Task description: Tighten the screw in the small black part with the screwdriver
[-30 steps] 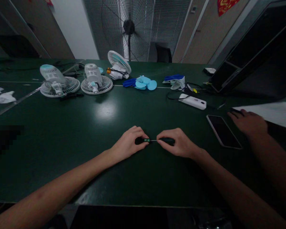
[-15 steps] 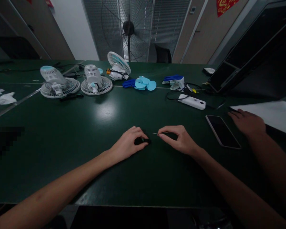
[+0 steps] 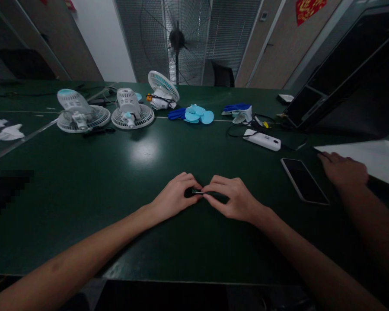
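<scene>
a small dark tool [image 3: 197, 191] is pinched low on the tabletop [image 3: 142, 172] between left hand [image 3: 174, 196] and right hand [image 3: 233, 198] fingers; its thin tip could be bent if misaligned.

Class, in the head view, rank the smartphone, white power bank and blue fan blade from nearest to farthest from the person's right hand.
From the right hand:
1. Smartphone, on its right.
2. White power bank, beyond, right.
3. Blue fan blade, far across the table.

Before you: dark green table [image 3: 84, 181] bearing three small fans [image 3: 129, 110], blue blades [image 3: 197, 115], power bank [image 3: 262, 140], phone [image 3: 304, 179].
</scene>
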`<state>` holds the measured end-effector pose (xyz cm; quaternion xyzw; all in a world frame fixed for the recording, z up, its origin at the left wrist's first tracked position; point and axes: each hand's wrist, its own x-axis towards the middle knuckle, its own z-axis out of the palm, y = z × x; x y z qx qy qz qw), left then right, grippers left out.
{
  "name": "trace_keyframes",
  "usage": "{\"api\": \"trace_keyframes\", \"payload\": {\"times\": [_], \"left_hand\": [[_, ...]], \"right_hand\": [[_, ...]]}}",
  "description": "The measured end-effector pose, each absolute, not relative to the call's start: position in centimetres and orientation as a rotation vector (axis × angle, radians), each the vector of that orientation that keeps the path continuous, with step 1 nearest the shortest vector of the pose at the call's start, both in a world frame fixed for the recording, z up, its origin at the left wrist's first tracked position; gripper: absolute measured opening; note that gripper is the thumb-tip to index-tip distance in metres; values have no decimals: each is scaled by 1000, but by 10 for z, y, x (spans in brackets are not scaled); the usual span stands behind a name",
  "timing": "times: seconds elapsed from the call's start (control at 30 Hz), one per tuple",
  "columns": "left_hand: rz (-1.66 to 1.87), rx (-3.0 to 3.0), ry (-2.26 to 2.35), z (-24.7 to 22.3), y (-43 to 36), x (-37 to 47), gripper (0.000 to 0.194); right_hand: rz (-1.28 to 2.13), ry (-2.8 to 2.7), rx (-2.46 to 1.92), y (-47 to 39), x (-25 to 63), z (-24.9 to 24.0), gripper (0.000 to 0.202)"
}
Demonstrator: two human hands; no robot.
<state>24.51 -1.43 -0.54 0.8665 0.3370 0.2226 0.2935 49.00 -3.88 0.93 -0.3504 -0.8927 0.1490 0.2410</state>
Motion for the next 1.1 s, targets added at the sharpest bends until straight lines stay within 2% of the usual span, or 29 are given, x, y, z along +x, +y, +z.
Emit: {"api": "trace_keyframes", "payload": {"times": [0.3,0.53,0.93,1.1], "left_hand": [[616,2305,899,-7,-15,245,12],[591,2314,917,-6,-15,245,12],[586,2328,888,-4,-16,244,17],[534,2456,710,4,-22,243,20]], "right_hand": [[343,-2475,-961,-38,499,13,18],[165,-2479,-1006,-39,491,13,22],[266,-2219,-1119,-26,514,6,18],[280,-2125,-1149,-18,522,2,15]]}}
